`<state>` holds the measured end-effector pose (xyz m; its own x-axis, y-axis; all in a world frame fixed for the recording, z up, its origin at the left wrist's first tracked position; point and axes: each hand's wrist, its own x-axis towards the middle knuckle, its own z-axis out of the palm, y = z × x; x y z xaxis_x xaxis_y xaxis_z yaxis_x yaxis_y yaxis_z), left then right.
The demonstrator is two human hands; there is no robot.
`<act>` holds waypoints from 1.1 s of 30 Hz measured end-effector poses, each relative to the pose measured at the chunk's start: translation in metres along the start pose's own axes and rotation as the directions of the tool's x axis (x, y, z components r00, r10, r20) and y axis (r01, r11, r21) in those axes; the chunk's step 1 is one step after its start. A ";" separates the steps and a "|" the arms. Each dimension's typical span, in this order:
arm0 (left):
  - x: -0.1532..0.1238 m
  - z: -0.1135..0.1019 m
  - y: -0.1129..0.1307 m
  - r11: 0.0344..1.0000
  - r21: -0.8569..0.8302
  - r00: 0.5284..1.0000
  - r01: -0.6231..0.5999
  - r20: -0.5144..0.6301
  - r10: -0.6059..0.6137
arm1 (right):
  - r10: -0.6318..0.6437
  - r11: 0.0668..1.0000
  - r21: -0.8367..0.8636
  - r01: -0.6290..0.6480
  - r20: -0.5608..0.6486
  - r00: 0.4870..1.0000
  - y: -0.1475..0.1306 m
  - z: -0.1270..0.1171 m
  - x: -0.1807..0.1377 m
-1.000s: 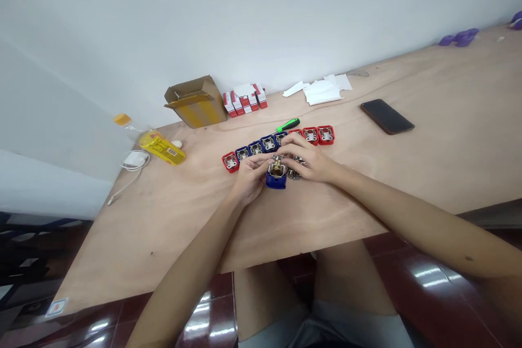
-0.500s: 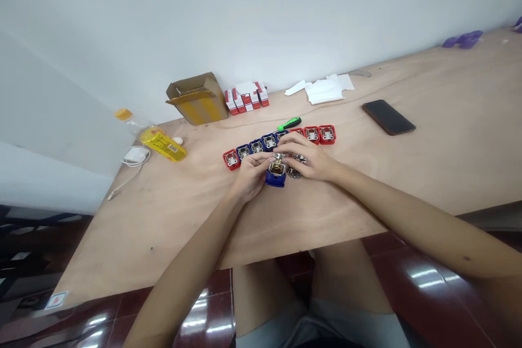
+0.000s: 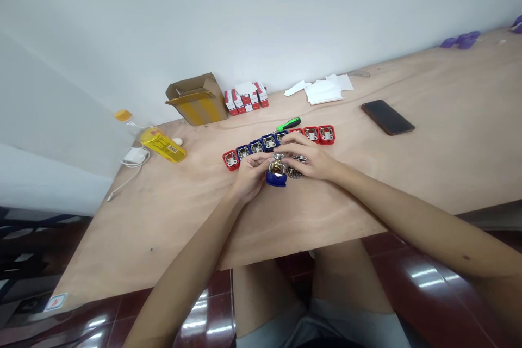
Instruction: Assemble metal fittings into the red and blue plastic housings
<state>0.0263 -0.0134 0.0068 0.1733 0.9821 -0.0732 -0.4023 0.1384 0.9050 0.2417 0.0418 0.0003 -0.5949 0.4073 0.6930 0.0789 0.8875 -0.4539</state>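
Head view: left hand (image 3: 249, 175) pinching a blue-based steel latch (image 3: 276, 177) between thumb and fingers, in front of a row of red and blue latches (image 3: 269, 143) on the plywood bench (image 3: 134, 228). Right hand (image 3: 308, 159) curled against the latch top, fingers half spread (contact with the latch hard to tell), over loose steel latch hardware (image 3: 294, 173). Eight or so latches already lined up; loose hardware left unmounted. Green-handled screwdriver (image 3: 289, 124) just behind the row.

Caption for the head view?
Left hand and right hand handle a chrome latch on a blue plastic base, beside a row of red and blue latches.
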 end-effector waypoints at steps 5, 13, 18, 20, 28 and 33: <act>0.001 -0.002 -0.002 1.000 0.026 1.000 0.003 -0.017 -0.002 | -0.009 1.000 -0.019 0.009 -0.009 1.000 -0.002 0.000 0.002; 0.003 -0.003 -0.010 0.955 0.221 0.967 -0.197 -0.119 0.226 | 0.027 0.999 0.024 -0.026 -0.053 0.998 -0.003 0.002 0.004; 0.001 -0.002 -0.011 0.854 0.382 0.896 -0.353 -0.125 0.426 | 0.096 0.988 0.128 -0.088 -0.061 0.993 -0.004 0.006 0.002; -0.001 0.000 -0.011 0.829 0.397 0.881 -0.394 -0.093 0.464 | 0.100 0.985 0.147 -0.085 -0.098 0.990 -0.006 0.007 0.003; -0.007 0.004 -0.015 0.800 0.383 0.873 -0.461 0.033 0.487 | 0.099 0.986 0.150 -0.077 -0.145 0.984 -0.008 0.003 0.006; -0.003 -0.002 -0.016 0.792 0.367 0.863 -0.488 0.067 0.501 | 0.119 0.984 0.144 -0.103 -0.103 0.987 -0.008 0.003 0.005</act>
<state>0.0302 -0.0181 -0.0079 0.0081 0.9084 0.4180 -0.0732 -0.4164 0.9062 0.2357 0.0354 0.0055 -0.4953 0.5301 0.6883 0.0238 0.8003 -0.5991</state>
